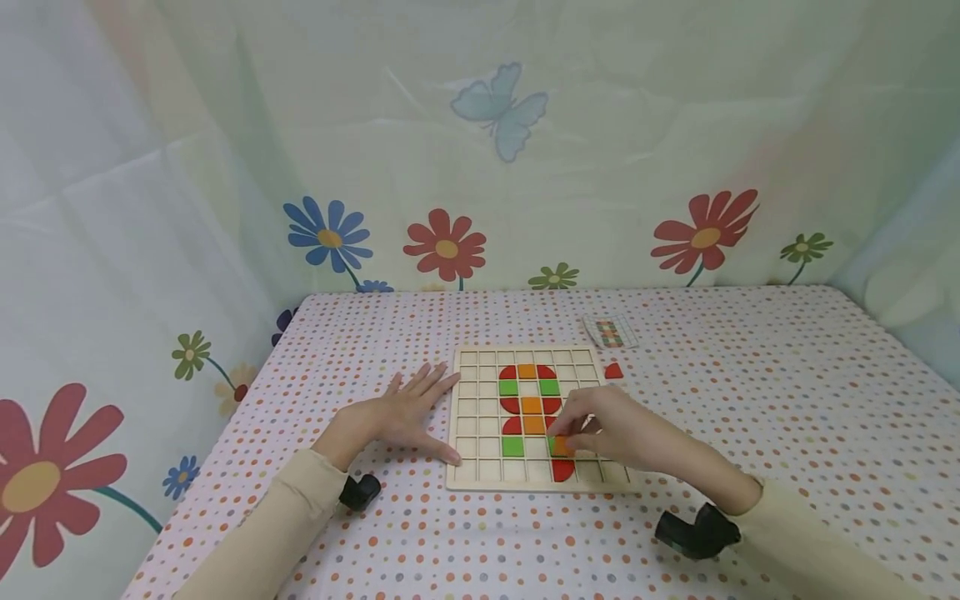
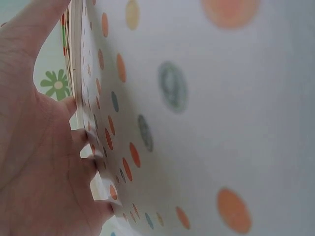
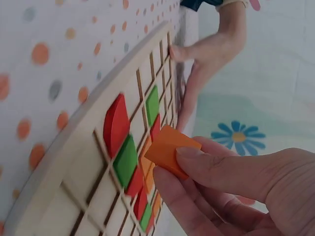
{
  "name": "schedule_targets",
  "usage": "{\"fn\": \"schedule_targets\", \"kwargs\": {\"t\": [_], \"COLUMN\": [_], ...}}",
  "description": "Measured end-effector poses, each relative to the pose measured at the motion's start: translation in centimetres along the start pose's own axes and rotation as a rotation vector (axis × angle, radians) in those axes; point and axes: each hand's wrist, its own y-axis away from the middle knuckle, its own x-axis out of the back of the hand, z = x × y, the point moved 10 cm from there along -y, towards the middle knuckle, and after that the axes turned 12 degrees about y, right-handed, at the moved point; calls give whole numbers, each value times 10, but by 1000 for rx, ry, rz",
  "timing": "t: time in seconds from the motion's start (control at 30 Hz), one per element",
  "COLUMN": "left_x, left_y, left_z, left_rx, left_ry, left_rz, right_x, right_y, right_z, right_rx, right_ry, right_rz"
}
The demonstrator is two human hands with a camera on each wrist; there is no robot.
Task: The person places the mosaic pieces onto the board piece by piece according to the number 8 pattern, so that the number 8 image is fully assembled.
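A wooden grid board (image 1: 468, 475) lies on the dotted tablecloth, with red, green and orange tiles set in several of its cells. My right hand (image 1: 611, 425) pinches an orange square tile (image 3: 172, 147) between thumb and fingers, held above the board's lower right part. Below it are a green tile (image 3: 126, 160) and a red quarter-round tile (image 3: 116, 125) in neighbouring cells. My left hand (image 1: 405, 414) lies spread at the board's left edge, thumb and a fingertip touching the frame. In the left wrist view its palm (image 2: 39, 147) shows at the left.
Behind the board's right corner lies a small pattern card (image 1: 611, 332) with a printed grid. A loose red tile (image 1: 614, 371) rests on the cloth beside the board. Flowered curtains (image 1: 600, 167) hang behind and along the sides of the table.
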Motion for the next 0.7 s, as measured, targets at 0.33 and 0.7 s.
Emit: {"fn": "schedule_targets", "kwargs": {"t": [0.33, 0.7], "left_x": [1, 1], "left_y": [0, 1], "left_z": [0, 0], "left_rx": [9, -4], "left_ry": [5, 14], "left_rz": [-5, -4], "right_x": [-31, -37], "right_y": [-18, -17], "right_z": [-13, -14], "right_rx": [14, -27], "right_ry": [-121, -90], "right_rz": [-68, -97]}}
